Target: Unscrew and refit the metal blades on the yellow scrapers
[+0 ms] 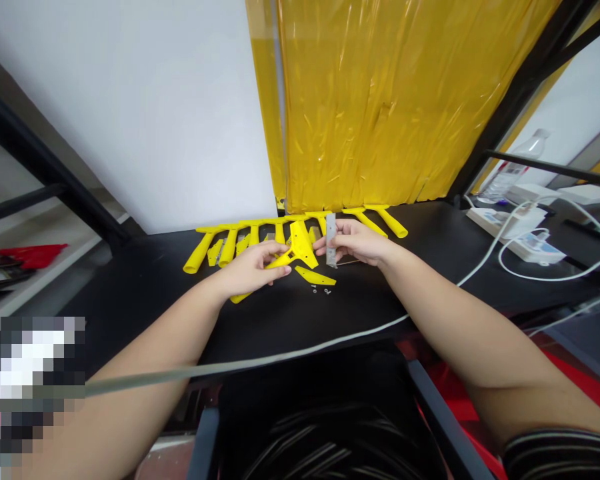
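Observation:
My left hand (255, 269) is closed around the handle of a yellow plastic scraper body (304, 245), its wide head with small holes tilted up toward the right. In my right hand (354, 241) a flat grey metal blade (331, 233) is pinched upright, just right of the scraper head and apart from it as far as I can see. Below them a loose yellow plate (315, 276) with holes lies on the black table. Several small screws and nuts (321, 291) lie in front of that plate.
Along the back of the black table (280, 333) stands a row of yellow scraper handles (198, 253). A white cable (300, 357) crosses the front. Power strips (517, 237) and a clear bottle (513, 167) stand at the right. A yellow film curtain (380, 100) hangs behind.

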The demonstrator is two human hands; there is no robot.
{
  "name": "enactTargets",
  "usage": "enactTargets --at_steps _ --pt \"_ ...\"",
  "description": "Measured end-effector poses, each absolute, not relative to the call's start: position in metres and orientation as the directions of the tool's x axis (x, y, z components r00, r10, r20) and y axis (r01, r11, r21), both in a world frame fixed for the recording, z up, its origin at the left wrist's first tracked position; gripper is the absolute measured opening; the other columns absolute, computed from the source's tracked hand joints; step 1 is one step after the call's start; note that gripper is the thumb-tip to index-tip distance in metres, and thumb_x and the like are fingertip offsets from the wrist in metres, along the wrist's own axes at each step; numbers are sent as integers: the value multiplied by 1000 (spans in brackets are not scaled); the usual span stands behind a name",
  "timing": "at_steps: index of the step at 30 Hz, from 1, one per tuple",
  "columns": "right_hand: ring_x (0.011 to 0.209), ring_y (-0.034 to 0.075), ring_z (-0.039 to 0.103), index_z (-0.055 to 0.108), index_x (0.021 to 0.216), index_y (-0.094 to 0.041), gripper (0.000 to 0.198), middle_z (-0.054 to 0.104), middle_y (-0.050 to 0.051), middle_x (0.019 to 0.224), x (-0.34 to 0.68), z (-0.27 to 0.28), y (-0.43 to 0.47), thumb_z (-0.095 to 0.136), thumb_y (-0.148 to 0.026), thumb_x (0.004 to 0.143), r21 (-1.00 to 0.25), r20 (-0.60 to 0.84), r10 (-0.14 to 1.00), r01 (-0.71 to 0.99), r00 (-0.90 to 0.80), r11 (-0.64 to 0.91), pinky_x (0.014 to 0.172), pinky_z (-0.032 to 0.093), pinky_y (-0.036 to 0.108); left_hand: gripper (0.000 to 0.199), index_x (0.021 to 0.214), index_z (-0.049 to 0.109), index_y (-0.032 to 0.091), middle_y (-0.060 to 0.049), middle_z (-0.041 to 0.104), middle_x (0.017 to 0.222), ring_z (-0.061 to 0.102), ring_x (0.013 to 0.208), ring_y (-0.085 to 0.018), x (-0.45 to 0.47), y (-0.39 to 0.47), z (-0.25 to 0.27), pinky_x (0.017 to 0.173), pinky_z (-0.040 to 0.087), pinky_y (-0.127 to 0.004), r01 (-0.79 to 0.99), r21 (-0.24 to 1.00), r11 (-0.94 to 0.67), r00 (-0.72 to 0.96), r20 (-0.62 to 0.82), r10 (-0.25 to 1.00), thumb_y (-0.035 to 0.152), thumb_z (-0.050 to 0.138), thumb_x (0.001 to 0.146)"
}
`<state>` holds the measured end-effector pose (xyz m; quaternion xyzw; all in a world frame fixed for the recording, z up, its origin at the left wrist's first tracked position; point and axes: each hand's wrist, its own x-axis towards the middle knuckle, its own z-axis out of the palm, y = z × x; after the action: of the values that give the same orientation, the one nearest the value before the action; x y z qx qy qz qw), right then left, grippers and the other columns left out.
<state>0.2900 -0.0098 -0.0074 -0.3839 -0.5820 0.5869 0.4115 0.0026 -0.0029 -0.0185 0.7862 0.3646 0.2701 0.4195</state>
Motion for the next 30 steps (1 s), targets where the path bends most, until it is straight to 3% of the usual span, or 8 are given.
enactTargets --at_steps 3,6,9,13,18,22,25,30 --pt "75 17 76 46 71 -20 39 79 9 85 292 -10 -8 85 -22 74 -996 85 925 -54 -371 70 44 45 16 51 127 66 16 -8 65 102 64 83 -19 2 -3 -19 56 61 -28 355 854 -381 589 112 801 40 81 85" --pt "62 11 66 59 74 -17 31 74 3 73 292 -11 -6 88 -27 72 -989 140 917 -17 -373 144 47 46 18 52 128 66 16 -8 65 100 65 83 -19 2 -3 -18 56 61 -28 371 848 -378 588 100 803 41 81 85" --pt "53 7 55 74 92 -15 27 73 1 73 293 -13 -5 88 -30 74 -980 153 925 67 -349 187 45 42 19 53 129 66 16 -8 66 100 65 82 -20 2 -4 -18 56 62 -29 389 838 -383 591 92 801 42 80 85" --pt "45 5 45 73 97 -16 25 71 -1 71 293 -17 -3 82 -29 77 -970 151 938 135 -312 201 42 33 20 52 128 66 16 -8 66 98 64 79 -19 3 -3 -18 55 61 -28 375 844 -384 594 99 799 42 81 85" --pt "69 13 66 68 108 -20 38 73 -1 79 293 -20 0 84 -25 74 -956 252 929 78 -272 282 69 55 27 53 127 66 16 -8 67 102 64 80 -18 3 -3 -18 55 60 -28 383 845 -373 594 84 800 43 81 84" --pt "96 19 71 74 92 -20 17 75 7 109 293 -16 -2 79 -32 81 -909 379 884 68 -272 411 86 58 34 53 127 67 16 -9 67 105 65 78 -18 3 -4 -18 55 60 -29 390 842 -372 594 79 801 43 81 84" --pt "117 23 65 78 87 -21 9 67 9 122 292 -11 -7 78 -29 82 -836 491 810 88 -320 542 101 55 40 53 127 67 16 -10 68 109 65 79 -19 2 -3 -18 55 59 -29 393 842 -370 593 75 801 43 81 84" --pt "110 22 59 77 87 -21 10 52 6 109 283 -11 -15 81 -28 81 -746 569 729 135 -380 653 101 56 44 53 129 66 18 -8 68 106 64 71 -16 1 -1 -21 56 58 -29 402 835 -376 613 60 788 44 80 85"
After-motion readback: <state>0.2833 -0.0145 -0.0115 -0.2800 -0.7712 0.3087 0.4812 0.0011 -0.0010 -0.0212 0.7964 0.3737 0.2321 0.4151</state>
